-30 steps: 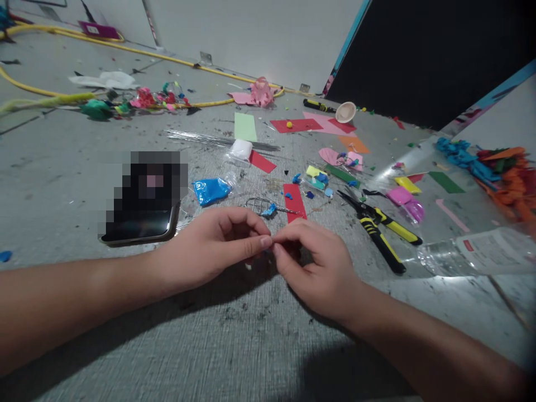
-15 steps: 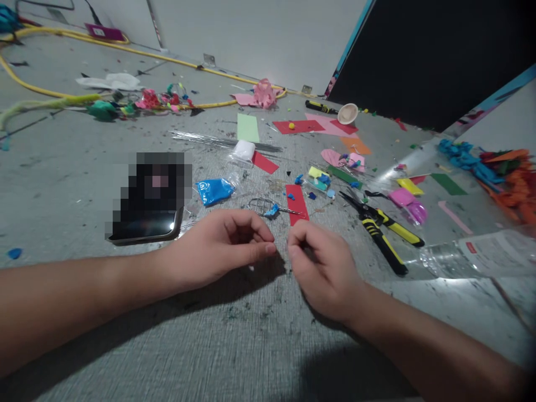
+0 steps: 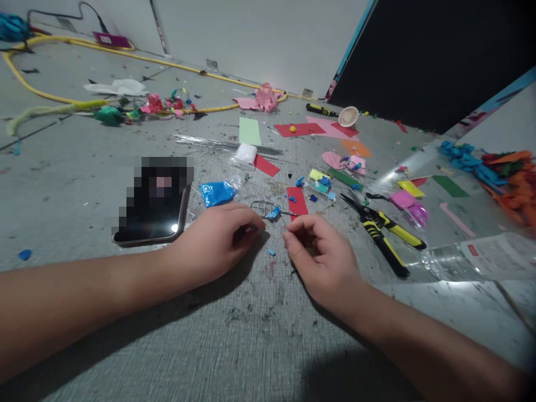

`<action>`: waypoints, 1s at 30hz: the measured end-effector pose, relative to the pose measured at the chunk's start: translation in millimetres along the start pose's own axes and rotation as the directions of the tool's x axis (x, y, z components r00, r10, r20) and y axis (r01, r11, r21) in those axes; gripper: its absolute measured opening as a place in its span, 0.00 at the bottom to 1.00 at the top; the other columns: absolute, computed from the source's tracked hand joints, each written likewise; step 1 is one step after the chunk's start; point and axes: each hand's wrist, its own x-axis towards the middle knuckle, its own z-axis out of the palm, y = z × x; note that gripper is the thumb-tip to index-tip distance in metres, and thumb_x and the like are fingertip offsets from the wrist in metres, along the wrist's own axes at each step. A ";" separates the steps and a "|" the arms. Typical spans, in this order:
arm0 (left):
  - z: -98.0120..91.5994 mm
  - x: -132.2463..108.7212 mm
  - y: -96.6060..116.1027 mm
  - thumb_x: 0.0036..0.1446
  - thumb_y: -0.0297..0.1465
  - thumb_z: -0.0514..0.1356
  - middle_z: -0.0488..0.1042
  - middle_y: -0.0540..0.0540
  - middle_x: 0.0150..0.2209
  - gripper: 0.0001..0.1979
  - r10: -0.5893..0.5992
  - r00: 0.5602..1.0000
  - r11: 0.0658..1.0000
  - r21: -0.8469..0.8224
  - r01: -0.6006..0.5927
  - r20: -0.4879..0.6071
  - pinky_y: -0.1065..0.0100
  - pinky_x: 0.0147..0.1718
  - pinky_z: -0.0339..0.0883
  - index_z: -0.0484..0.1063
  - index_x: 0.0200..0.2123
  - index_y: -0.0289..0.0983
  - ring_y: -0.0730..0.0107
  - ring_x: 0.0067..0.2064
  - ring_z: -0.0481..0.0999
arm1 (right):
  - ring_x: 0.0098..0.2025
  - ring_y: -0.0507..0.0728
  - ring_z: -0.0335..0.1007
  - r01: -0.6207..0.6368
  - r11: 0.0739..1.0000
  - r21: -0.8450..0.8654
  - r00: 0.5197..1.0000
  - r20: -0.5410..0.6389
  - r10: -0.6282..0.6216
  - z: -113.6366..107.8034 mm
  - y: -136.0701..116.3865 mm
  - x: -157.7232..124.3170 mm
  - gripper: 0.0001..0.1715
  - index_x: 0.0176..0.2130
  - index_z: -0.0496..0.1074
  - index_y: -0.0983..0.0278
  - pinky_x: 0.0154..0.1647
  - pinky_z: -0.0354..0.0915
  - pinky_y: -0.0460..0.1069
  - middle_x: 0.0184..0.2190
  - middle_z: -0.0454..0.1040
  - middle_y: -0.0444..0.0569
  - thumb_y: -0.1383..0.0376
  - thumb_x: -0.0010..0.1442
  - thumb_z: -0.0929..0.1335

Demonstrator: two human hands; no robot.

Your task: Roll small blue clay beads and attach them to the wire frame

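My left hand rests on the grey surface with its fingers curled in and closed; what they hold, if anything, is hidden. My right hand faces it, thumb and index tips close together in a loose pinch, and nothing I can name shows there. Between the hands lies a small light-blue piece. Just beyond the fingertips is a bent wire loop with a blue clay lump on it. The wire's end crosses a red paper strip. A bag of blue clay sits behind my left hand.
A phone lies to the left. Pliers with black-yellow handles and a clear bottle lie to the right. Further back are a bundle of wires, a white clay packet, coloured papers and a yellow cable.
My left fingers have curled further in, and my right thumb and fingers have loosened from a tighter curl. The light-blue piece now shows on the surface between them. The view has shifted slightly.
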 end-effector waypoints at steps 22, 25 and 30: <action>-1.5 -5.1 24.8 0.66 0.33 0.64 0.71 0.55 0.23 0.07 -0.242 0.916 0.513 -0.759 0.400 0.320 0.78 0.18 0.58 0.76 0.37 0.36 0.80 0.20 0.64 | 0.31 0.53 0.77 0.239 0.961 -0.141 0.971 0.058 -0.233 -8.6 -11.0 -1.1 0.07 0.37 0.77 0.60 0.35 0.72 0.50 0.29 0.81 0.42 0.65 0.72 0.72; -3.4 -3.6 25.7 0.66 0.33 0.66 0.70 0.56 0.23 0.08 -0.236 0.879 0.418 -0.773 0.477 0.414 0.80 0.15 0.53 0.75 0.36 0.36 0.83 0.18 0.61 | 0.35 0.53 0.77 0.366 0.924 -0.108 0.929 0.102 -0.356 -11.5 -12.7 0.3 0.08 0.42 0.79 0.60 0.39 0.74 0.49 0.33 0.81 0.44 0.68 0.74 0.69; -5.3 -5.7 23.0 0.65 0.35 0.68 0.71 0.55 0.24 0.10 -0.153 0.867 0.407 -0.769 0.493 0.474 0.81 0.15 0.53 0.76 0.34 0.36 0.83 0.19 0.61 | 0.38 0.53 0.76 0.437 0.896 -0.076 0.896 0.129 -0.426 -11.3 -11.4 0.3 0.08 0.48 0.81 0.61 0.40 0.74 0.47 0.38 0.80 0.47 0.70 0.73 0.71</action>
